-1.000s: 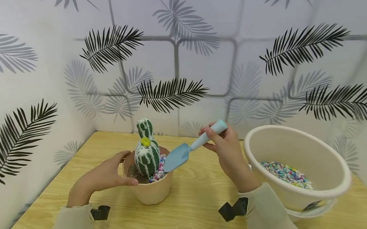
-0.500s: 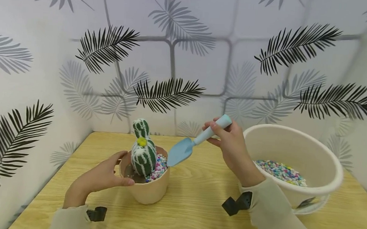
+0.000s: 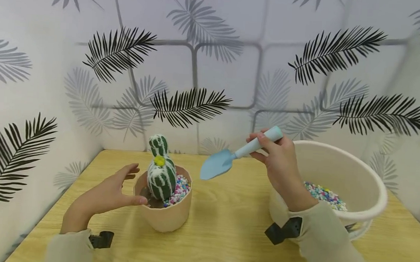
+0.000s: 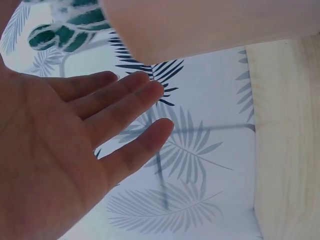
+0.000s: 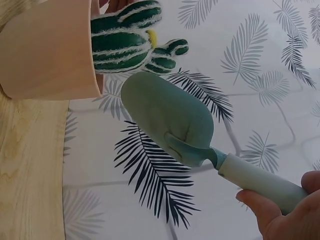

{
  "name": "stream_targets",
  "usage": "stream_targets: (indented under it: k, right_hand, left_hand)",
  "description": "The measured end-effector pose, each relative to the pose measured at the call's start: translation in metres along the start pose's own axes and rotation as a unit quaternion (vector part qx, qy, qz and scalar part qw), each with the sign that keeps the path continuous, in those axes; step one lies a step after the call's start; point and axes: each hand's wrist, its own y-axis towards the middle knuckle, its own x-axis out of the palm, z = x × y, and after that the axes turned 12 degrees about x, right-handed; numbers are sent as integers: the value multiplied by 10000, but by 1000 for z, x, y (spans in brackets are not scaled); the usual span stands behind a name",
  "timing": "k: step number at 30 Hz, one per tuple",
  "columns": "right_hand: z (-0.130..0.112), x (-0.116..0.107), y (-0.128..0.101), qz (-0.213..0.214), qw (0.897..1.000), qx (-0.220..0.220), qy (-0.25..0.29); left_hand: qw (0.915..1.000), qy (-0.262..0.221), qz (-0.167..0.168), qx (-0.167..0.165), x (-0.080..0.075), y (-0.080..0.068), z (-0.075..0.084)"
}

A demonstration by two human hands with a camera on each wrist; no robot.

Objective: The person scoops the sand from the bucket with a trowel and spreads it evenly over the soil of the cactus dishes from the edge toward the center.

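Observation:
A beige pot (image 3: 163, 218) on the wooden table holds a green and white toy cactus (image 3: 160, 172) and coloured pebbles (image 3: 180, 189). My left hand (image 3: 121, 187) is open beside the pot's left side, fingers straight and spread. Its thumb tip is at the rim; contact is unclear. In the left wrist view the left hand (image 4: 75, 145) shows a flat palm under the pot (image 4: 200, 25). My right hand (image 3: 273, 153) grips the handle of a light blue trowel (image 3: 230, 158), held in the air between pot and basin. The trowel (image 5: 170, 117) blade looks empty.
A large cream basin (image 3: 353, 214) with coloured pebbles (image 3: 323, 193) stands at the right, partly behind my right forearm. Leaf-patterned walls close in the table (image 3: 225, 236) at the back and left.
The trowel rose out of the pot and moved right toward the basin. My left hand loosened from the pot's rim and spread its fingers.

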Motion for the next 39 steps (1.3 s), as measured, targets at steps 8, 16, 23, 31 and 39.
stream_targets:
  k: [8,16,23,31,39]
  right_hand:
    - [-15,-11,-8,-38,9987,-147,494]
    - [-26,-24,-10,-55,9976,-207,656]
    - [-36,-45,-13,-82,9938,-255,1080]
    - [-42,-74,-20,-140,9912,-273,1286]
    - [-52,-108,-27,-130,9884,-353,1474]
  left_hand:
    - [9993,293,76,208,-19,10,20]
    - [9976,634,93,260,-32,16,33]
    - [9953,878,119,385,-42,27,49]
    - [9957,776,65,506,-44,39,61]
    - [9941,889,-27,625,-45,54,76]
